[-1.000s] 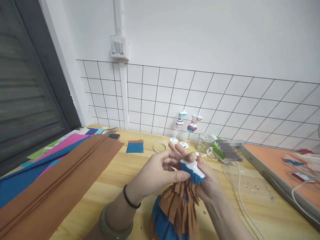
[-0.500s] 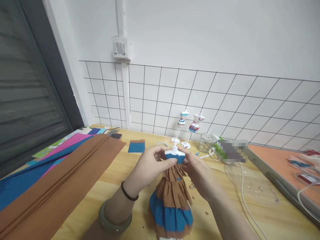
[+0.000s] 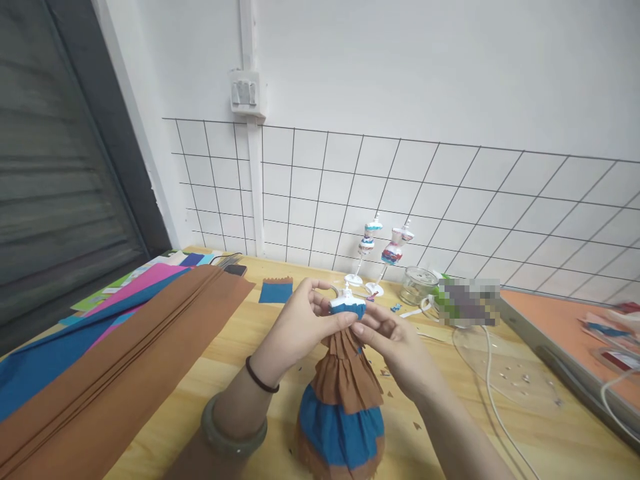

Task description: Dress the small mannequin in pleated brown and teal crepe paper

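Observation:
A small white mannequin (image 3: 347,301) stands upright near the table's front, wearing a pleated brown and blue paper dress (image 3: 345,393). My left hand (image 3: 313,320) is closed on the dress's blue top band, its thumb pressed across the front. On the other side, my right hand (image 3: 390,333) pinches the bodice's right edge with thumb and fingers. The tiered skirt hangs below both hands. Behind them, a blue piece with a brown fringed edge (image 3: 276,291) lies on the table.
Large brown sheets (image 3: 150,353) and coloured sheets cover the left side. Two small mannequins (image 3: 367,247) (image 3: 393,253) stand by the wall grid, beside a glass jar (image 3: 417,283). A white cable (image 3: 490,387) and an orange-topped surface (image 3: 550,327) lie right.
My right thumb has come into view at the front of the bodice. The view has shifted slightly, and the mannequin's top appears a little to the left.

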Demonstrator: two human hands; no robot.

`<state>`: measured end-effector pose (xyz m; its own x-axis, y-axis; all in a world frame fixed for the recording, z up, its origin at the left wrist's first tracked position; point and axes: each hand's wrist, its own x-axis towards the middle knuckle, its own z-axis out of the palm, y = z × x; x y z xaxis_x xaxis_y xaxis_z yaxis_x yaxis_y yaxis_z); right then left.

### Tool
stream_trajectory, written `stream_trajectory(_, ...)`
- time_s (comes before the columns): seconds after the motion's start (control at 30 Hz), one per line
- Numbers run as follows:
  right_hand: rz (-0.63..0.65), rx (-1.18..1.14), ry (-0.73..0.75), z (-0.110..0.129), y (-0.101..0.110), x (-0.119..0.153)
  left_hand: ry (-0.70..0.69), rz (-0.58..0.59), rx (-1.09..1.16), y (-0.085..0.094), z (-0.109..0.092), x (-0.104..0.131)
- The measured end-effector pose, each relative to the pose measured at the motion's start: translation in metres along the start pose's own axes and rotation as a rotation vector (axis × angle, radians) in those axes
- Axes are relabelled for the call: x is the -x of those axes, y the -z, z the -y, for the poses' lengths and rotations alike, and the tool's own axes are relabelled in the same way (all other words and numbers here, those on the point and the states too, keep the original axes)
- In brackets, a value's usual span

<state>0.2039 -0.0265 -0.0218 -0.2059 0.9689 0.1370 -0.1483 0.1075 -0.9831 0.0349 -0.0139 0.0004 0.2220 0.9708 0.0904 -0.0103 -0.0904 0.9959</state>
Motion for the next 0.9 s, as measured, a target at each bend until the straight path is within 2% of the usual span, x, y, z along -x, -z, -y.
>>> stream_trajectory(0.17,-0.070,0.007,-0.032,-0.005,-0.010,0.002,-0.057,0.100,-0.057,0.004,0.000,-0.001)
stream_trajectory(0.27,-0.016,0.089,-0.036,-0.001,-0.006,0.003,-0.092,0.091,-0.151,0.007,-0.003,-0.001)
stream_trajectory(0.37,0.008,0.308,-0.068,0.008,0.022,-0.002,-0.097,0.035,-0.181,0.015,-0.004,-0.004)
stream_trajectory(0.47,-0.217,0.783,-0.067,0.012,0.069,-0.009,-0.051,-0.100,-0.164,0.025,-0.004,-0.007)
stream_trajectory(0.5,-0.258,0.864,-0.078,0.010,0.083,-0.010,-0.035,-0.131,-0.158,0.029,-0.004,-0.009)
stream_trajectory(0.6,-0.260,1.038,-0.119,-0.005,0.112,-0.009,-0.010,-0.177,-0.163,0.035,-0.001,-0.012)
stream_trajectory(0.67,-0.218,1.156,-0.137,-0.021,0.115,-0.004,0.000,-0.198,-0.168,0.035,0.003,-0.014)
stream_trajectory(0.73,-0.179,1.269,-0.142,-0.038,0.109,0.001,0.011,-0.200,-0.155,0.033,0.007,-0.016)
stream_trajectory(0.9,-0.139,1.473,-0.113,-0.068,0.092,0.009,0.078,-0.099,-0.051,0.025,0.009,-0.015)
